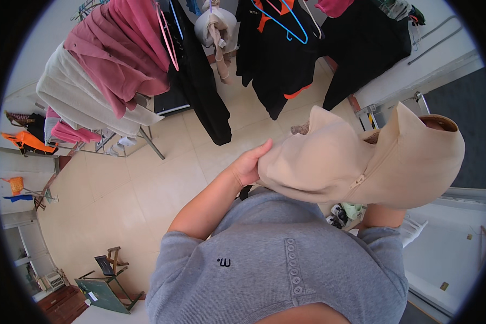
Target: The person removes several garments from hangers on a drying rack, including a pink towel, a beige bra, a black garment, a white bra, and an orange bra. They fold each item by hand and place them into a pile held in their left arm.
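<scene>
A beige garment (318, 162) with a zipper fills the centre and right of the head view, bunched and raised in front of my chest. My left hand (256, 162) grips its left side, with the thumb on the fabric. My right forearm rises from the lower right behind the garment, which hides that hand completely. Some brown material (300, 129) shows at the garment's upper edges.
A drying rack (151, 146) with pink and white clothes (108, 70) stands upper left; black clothes (275, 48) and hangers hang ahead. A green table (105, 294) and small chair are lower left. A dark doorway (464, 102) is at the right.
</scene>
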Demonstrator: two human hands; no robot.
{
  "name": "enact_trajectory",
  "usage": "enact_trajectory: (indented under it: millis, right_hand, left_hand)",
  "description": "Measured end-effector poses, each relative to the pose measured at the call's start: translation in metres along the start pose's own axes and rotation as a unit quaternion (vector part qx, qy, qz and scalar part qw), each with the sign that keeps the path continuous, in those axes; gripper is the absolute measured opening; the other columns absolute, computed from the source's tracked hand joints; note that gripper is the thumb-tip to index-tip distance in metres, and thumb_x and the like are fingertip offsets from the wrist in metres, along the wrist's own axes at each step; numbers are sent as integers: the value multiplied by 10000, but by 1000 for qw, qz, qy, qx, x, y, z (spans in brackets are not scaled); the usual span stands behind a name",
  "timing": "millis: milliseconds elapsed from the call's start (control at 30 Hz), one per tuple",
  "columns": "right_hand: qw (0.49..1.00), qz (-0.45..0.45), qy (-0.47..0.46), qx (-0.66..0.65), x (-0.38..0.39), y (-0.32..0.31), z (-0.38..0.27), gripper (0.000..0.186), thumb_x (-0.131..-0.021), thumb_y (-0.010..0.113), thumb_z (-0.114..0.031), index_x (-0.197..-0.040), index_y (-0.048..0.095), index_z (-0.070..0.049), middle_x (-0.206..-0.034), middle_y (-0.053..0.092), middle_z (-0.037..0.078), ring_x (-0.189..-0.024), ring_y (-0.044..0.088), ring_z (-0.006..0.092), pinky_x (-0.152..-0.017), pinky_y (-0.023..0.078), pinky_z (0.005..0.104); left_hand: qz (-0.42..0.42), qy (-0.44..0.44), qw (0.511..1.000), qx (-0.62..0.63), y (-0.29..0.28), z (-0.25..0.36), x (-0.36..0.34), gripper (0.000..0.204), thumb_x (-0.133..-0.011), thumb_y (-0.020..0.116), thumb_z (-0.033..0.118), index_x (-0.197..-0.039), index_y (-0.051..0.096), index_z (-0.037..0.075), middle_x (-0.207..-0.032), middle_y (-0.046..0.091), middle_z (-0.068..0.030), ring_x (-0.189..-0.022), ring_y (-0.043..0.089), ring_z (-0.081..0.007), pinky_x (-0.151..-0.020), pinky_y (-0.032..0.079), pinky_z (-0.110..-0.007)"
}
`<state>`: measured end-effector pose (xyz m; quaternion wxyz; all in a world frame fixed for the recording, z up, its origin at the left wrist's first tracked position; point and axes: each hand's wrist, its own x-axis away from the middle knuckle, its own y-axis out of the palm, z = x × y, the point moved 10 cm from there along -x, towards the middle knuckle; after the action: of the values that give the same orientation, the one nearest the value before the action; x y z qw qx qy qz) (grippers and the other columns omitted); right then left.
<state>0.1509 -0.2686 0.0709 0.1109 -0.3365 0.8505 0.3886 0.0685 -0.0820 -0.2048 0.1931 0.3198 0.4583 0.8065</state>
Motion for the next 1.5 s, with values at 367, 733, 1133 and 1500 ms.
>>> enact_trajectory:
  millis: [367, 733, 1133, 1500]
  right_hand:
    - [996, 59, -65, 7, 22, -34, -37, 605, -950, 563, -396, -1416, 444, -29, -1382, 534, 159, -1256, 538, 315, -1036, 455, 436]
    - [992, 85, -90, 4, 24, -62, -50, 613, -960, 533, -419, -1418, 436, -24, -1386, 527, 166, -1259, 533, 322, -1029, 458, 440]
    - [990, 91, -104, 4, 46, -75, -31, 624, -970, 499, -445, -1421, 427, -20, -1390, 519, 174, -1261, 528, 330, -1022, 463, 445]
    - [995, -6, -7, 95, 13, 29, 25, 580, -999, 450, -404, -1425, 419, -11, -1412, 498, 183, -1291, 502, 324, -1041, 450, 453]
  left_hand:
    - [-220, 339, 914, -41, 97, 148, 108, 876, -896, 602, 574, -1525, 271, 63, -1541, 366, -111, -1412, 370, -300, -1165, 297, -494]
    - [51, 439, 872, -210, 96, 154, 136, 561, -933, 677, 184, -1426, 442, 53, -1384, 540, -73, -1286, 500, -222, -1077, 388, -380]
    - [147, 577, 782, -185, 103, 205, 194, 364, -975, 617, 198, -1257, 568, -27, -1196, 649, -105, -1081, 628, -192, -944, 491, -336]
    - [343, 83, 659, -664, 30, 171, 139, 320, -848, 693, 325, -919, 672, 13, -681, 633, -98, -645, 605, -186, -597, 464, -333]
